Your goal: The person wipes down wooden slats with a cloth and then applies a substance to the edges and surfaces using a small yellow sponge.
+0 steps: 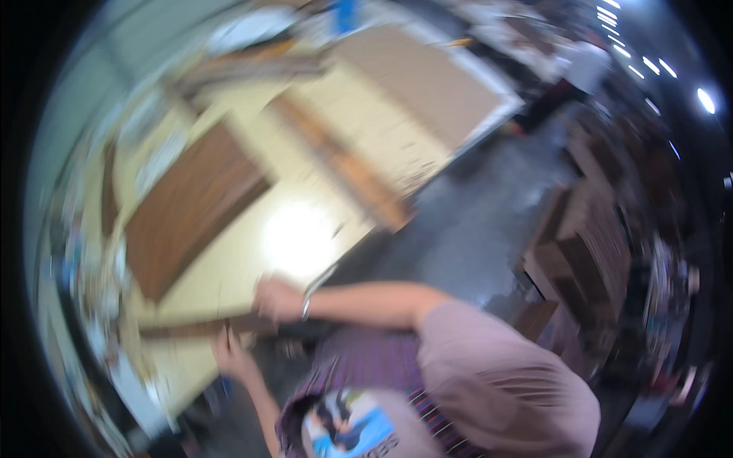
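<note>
A narrow dark brown wooden strip (187,328) lies along the near edge of the pale yellow table (301,263). My right hand (279,298), with a light band at the wrist, is closed at the strip's right end, its fingers curled and smeared by motion. Just below the strip, my left hand (233,357) is closed with a small, thin dark object (227,328) at its fingertips, too blurred to name. Beyond the strip rests a wide brown wooden board (197,206).
A lighter wooden piece (340,156) lies across the table's middle, and a large brown sheet (420,80) sits farther back. Stacked brown panels (584,252) stand at the right, across the grey floor (466,221). A person (580,72) is at the upper right.
</note>
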`<state>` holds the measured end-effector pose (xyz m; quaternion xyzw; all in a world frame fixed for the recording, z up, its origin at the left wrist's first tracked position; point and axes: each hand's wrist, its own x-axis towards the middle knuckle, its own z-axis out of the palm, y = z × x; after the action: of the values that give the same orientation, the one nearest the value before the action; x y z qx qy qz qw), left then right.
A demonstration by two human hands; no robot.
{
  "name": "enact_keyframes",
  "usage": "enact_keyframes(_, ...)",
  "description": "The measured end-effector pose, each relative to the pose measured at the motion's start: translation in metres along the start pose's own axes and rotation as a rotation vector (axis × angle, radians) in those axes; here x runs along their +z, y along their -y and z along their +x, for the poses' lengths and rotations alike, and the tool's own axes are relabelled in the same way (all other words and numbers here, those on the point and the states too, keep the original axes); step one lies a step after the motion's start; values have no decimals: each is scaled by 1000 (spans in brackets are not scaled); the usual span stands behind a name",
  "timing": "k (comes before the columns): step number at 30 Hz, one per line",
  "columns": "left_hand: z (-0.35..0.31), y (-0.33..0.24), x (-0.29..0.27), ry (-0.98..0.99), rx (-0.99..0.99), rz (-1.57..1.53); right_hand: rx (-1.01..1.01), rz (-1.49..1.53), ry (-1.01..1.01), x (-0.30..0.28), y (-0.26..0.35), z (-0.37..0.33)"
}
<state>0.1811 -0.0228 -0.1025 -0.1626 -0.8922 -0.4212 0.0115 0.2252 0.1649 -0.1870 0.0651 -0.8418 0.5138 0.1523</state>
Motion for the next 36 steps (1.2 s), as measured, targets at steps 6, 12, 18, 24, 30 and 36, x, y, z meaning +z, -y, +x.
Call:
enact_keyframes(6, -53, -14, 13, -188, 314, 174, 121, -203, -31, -34, 59, 0)
enact_keyframes(12, -41, 6, 2, -272, 219, 146, 227, -227, 74, -35, 61, 0)
enact_keyframes(18, -72, -23, 16, -159, 386, 70, 461, -113, 212, -44, 66, 16)
enact_keyframes(24, 8, 54, -35, -331, 225, 366, 595, -120, 286, -47, 67, 31)
enact_keyframes(30, -23, 24, -23, -140, 398, 318, 646, -118, 312, -48, 66, 37)
enact_keyframes(36, 19, 45, -39, -225, 363, 349, 652, -138, 364, -52, 69, 42)
